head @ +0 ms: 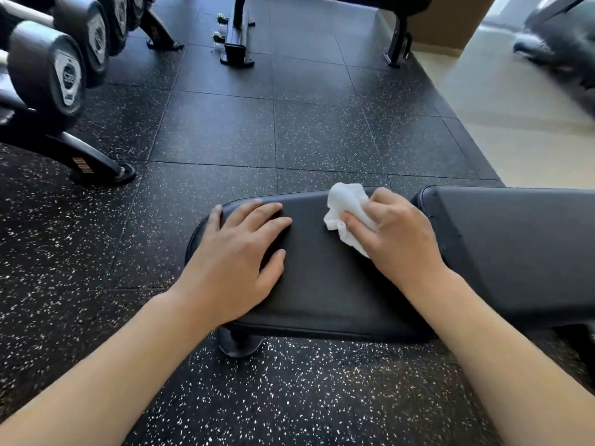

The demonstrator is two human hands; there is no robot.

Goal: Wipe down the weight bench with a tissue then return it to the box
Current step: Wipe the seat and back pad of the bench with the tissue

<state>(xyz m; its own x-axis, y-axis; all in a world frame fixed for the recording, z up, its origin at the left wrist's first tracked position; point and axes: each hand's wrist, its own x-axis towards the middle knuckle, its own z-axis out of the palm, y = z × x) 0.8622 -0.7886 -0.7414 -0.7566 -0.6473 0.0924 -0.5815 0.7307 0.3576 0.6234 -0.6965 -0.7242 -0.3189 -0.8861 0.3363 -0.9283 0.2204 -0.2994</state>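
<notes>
The right hand (397,230) holds a crumpled white tissue (346,209) bunched under curled fingers and presses it onto the far right part of the weight bench (325,284) seat pad, just left of the gap before the longer back pad (521,246). The left hand (238,252) lies flat on the seat's left end with fingers straight and spread, holding nothing, apparently bracing. The likeliest trouble is the tissue itself: thin, soft paper dragged hard across grippy vinyl could tear or shed bits, and a loose corner hanging below the palm could catch in the seam between the two pads. The wad covers little surface, so patches near the braced left hand and along the rounded near edge could be missed unless that hand lifts. The box is not in view, so the return will call for a search outside this scene. The pads are smooth matte black upholstery with piped, rounded edges; the floor (225,140) is black rubber tile flecked with white; hexagonal dumbbells (48,66) sit on a rack at far left.
</notes>
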